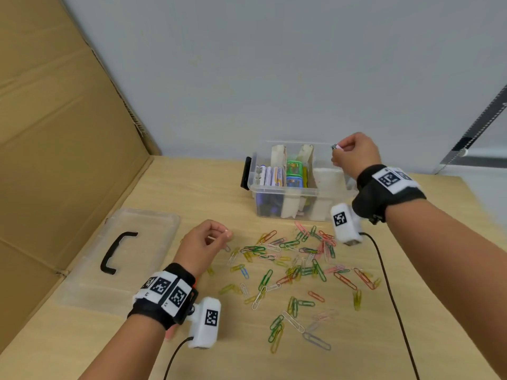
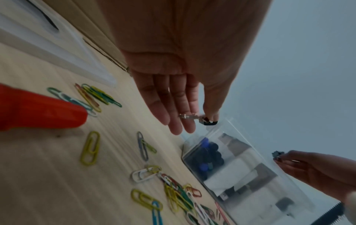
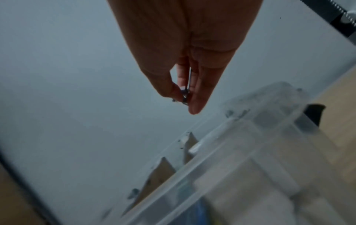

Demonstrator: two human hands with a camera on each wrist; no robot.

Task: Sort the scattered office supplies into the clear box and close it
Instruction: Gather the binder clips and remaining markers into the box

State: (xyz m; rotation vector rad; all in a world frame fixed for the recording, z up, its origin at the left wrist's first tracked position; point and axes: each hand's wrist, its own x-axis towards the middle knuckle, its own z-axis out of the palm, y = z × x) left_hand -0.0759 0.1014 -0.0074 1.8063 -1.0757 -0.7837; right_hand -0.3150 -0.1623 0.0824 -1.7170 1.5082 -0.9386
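Note:
The clear box [image 1: 285, 191] stands open at the back of the table, split by white dividers, with batteries [image 1: 270, 175] in its left part. Many coloured paper clips [image 1: 296, 267] lie scattered in front of it. My right hand [image 1: 338, 149] hovers over the box's right end and pinches a small dark clip [image 3: 184, 97] between thumb and fingers. My left hand [image 1: 226, 234] hangs just above the table at the left edge of the scatter; its thumb and fingers pinch a silver paper clip [image 2: 185, 116]. The box lid [image 1: 153, 223] with a black handle [image 1: 115, 250] lies flat at the left.
A brown cardboard wall [image 1: 55, 133] stands along the left side, close behind the lid. A grey wall closes off the back. Black cables [image 1: 389, 292] run from both wrist cameras across the near table. A black latch [image 1: 245, 174] sticks out from the box's left end.

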